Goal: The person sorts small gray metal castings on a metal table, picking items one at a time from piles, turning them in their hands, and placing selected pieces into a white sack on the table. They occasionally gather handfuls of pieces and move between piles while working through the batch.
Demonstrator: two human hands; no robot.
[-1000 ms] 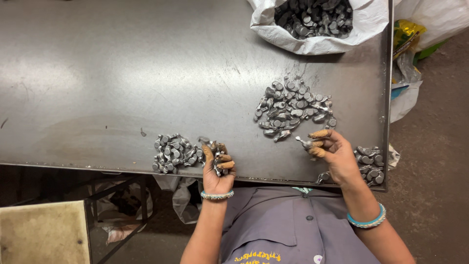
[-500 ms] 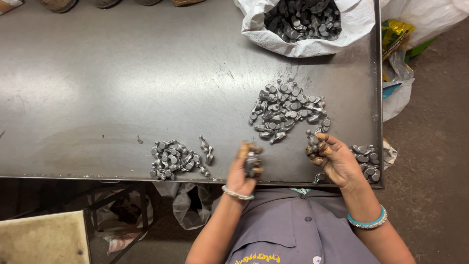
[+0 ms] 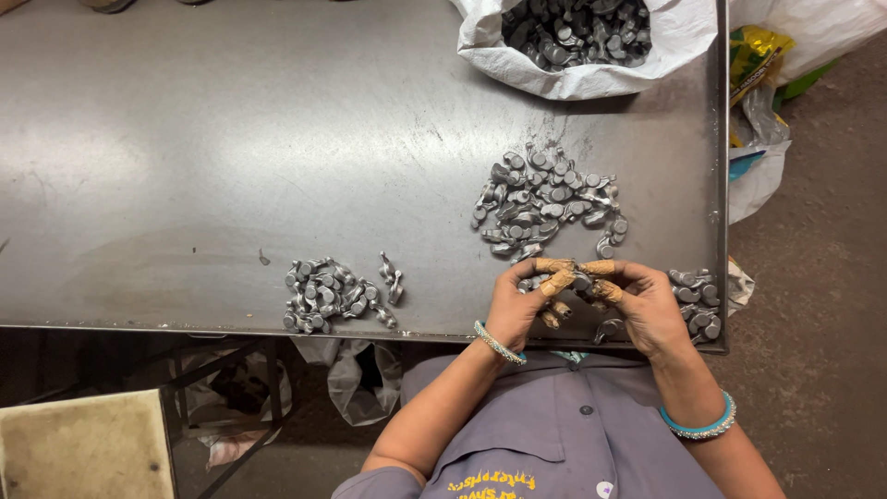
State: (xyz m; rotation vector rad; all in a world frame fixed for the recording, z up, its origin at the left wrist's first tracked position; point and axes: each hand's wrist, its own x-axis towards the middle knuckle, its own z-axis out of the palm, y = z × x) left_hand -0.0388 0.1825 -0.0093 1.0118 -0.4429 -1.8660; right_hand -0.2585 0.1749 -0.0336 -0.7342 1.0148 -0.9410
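You're in a workshop or small factory, probably metal-parts sorting: bare steel table (image 3: 231, 139), heaps of small grey metal parts (image 3: 545, 203), a white sack (image 3: 665, 46) full of them, your grey work uniform (image 3: 554, 434), concrete-looking floor (image 3: 822, 277).

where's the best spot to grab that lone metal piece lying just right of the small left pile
Probably across its narrow middle, coming straight down from above. The lone metal piece lies flat on the steel table, long and slim with thicker ends, and stands a little apart from the small pile, so its long sides look free for fingertips.
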